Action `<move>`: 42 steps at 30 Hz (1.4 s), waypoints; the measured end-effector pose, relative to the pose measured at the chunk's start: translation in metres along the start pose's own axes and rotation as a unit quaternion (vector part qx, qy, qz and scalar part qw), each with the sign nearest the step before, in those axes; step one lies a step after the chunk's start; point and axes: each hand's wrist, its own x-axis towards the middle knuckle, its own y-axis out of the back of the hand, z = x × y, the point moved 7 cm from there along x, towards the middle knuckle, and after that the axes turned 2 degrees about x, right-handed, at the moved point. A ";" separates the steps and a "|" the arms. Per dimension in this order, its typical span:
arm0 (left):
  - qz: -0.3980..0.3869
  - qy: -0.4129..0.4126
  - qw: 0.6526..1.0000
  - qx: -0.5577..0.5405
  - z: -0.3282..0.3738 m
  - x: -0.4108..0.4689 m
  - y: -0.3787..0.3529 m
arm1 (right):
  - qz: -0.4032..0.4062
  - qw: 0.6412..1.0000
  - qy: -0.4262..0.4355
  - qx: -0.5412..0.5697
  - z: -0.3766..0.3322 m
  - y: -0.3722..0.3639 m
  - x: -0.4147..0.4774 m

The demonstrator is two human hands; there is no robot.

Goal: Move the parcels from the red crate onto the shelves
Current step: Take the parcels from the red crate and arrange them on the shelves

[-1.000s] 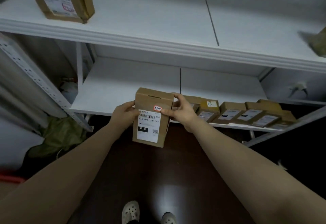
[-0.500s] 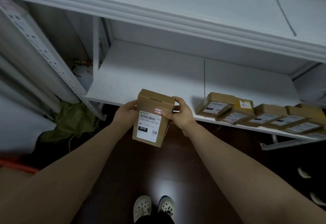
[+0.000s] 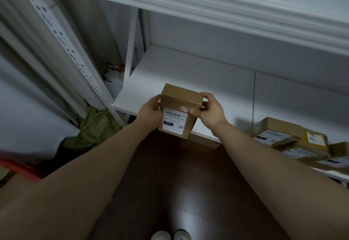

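A small brown cardboard parcel with a white barcode label and a red sticker is held upright between both hands, over the front edge of the lower white shelf. My left hand grips its left side. My right hand grips its right side, thumb on the label face. A row of similar parcels lies on the same shelf to the right. A corner of the red crate shows at the far left, mostly hidden by my left arm.
The upper shelf's thick white edge overhangs the lower one. A perforated metal upright slants down the left. Green fabric lies on the dark floor beside it. My shoes show at the bottom.
The view has swung left and down, so the parcel row now sits at the right edge. Both hands have carried the parcel forward over the shelf's front edge.
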 end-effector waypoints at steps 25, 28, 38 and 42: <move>-0.037 -0.045 0.997 0.053 -0.074 0.121 -0.040 | 0.063 0.997 0.008 -0.038 0.064 -0.037 0.092; -0.040 -0.044 0.997 0.040 -0.077 0.125 -0.045 | 0.039 0.999 0.010 -0.035 0.068 -0.043 0.095; -0.042 -0.026 0.998 0.036 -0.082 0.138 -0.050 | 0.043 0.998 0.026 -0.040 0.077 -0.048 0.102; -0.035 -0.042 0.998 0.028 -0.080 0.140 -0.055 | 0.045 0.997 0.030 -0.047 0.078 -0.046 0.106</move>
